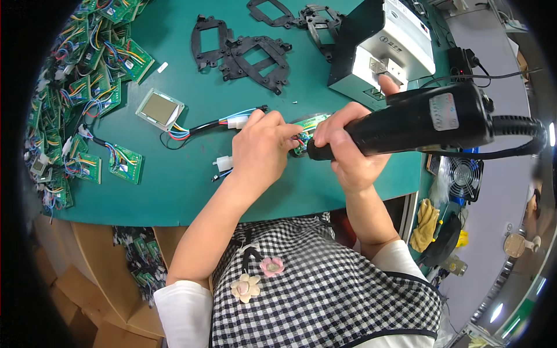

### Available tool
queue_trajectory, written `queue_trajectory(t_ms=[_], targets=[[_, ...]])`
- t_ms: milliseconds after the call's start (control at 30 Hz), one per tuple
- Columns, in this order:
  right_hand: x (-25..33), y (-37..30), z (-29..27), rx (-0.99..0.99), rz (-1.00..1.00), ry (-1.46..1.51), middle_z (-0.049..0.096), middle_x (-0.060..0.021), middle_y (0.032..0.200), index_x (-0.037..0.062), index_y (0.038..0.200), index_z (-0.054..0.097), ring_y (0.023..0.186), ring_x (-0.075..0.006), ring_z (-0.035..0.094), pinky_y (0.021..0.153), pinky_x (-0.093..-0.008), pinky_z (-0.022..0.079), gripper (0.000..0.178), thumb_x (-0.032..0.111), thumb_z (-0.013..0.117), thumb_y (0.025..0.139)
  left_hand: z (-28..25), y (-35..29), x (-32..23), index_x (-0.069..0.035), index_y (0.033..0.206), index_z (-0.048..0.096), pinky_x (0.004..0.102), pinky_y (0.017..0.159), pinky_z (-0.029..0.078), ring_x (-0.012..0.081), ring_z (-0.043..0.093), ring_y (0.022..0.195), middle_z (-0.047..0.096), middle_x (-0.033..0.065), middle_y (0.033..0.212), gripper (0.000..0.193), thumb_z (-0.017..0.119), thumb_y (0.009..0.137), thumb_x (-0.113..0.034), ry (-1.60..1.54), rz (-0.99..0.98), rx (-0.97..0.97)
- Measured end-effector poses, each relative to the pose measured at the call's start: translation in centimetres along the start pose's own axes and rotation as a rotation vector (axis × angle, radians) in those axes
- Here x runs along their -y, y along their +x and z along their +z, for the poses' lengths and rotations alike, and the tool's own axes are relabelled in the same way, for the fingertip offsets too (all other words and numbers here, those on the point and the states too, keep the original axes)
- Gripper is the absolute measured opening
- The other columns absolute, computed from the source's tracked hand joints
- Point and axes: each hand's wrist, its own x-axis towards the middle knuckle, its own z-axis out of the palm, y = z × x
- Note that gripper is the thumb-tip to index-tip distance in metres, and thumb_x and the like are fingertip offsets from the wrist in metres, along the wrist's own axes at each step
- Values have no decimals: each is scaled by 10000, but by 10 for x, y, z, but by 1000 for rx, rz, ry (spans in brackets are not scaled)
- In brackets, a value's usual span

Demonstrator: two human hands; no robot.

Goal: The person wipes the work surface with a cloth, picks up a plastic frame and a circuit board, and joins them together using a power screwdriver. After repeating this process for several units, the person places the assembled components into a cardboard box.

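My right hand (pixel 351 148) grips a thick black corded tool (pixel 412 124), its cable leaving at the right and its narrow end pointing left. That narrow end sits close beside a green circuit board (pixel 313 122) with thin coloured wires. From the left, my left hand (pixel 261 145) is closed, thumb and forefinger pinched at the board's wired edge. Part of the board is hidden by both hands. Left of my hand lies a small square display (pixel 161 110), its wire bundle (pixel 203 126) running to a white connector (pixel 237 122). Another white connector (pixel 224 163) rests by my left wrist.
Many wired green boards (pixel 93 75) are heaped along the left side. Black plastic frames (pixel 255 61) lie at the back. A white and black box with sockets (pixel 386 52) stands back right. Beyond the table's right edge are a fan (pixel 466 178) and yellow gloves (pixel 426 225).
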Motion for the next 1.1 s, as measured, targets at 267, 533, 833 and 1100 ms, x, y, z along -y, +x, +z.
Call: queue_trajectory(t_ms=[267,533,833,1100], targets=[[2,9,1,204,108,-165,527,-105,654,20,1357,122,546,-199,544,586,-337,494,772,-40,558,722,-2,-2,-2,-137,808,708,318,564,452,179,505,724,522,-14,710,181,718,636,-86,32,15,-22],[4,7,-4,215,68,-180,513,-96,660,24,1368,68,553,-195,541,590,-334,495,811,-9,578,738,-1,-1,-1,-139,810,711,305,556,447,169,499,719,511,-25,702,190,728,626,-94,-6,4,-19],[-10,7,-11,391,45,-141,541,-91,649,-3,1297,208,542,-168,535,544,-283,461,730,13,633,704,-1,0,-1,-161,769,703,311,525,441,171,491,703,498,-27,683,184,688,615,-61,-17,11,-64],[0,14,-5,528,-19,-114,531,-58,603,0,1222,373,508,-147,517,473,-254,404,626,23,661,666,-5,-4,-2,-145,751,685,344,566,454,199,509,722,518,-4,714,105,665,665,-89,68,16,-41]])
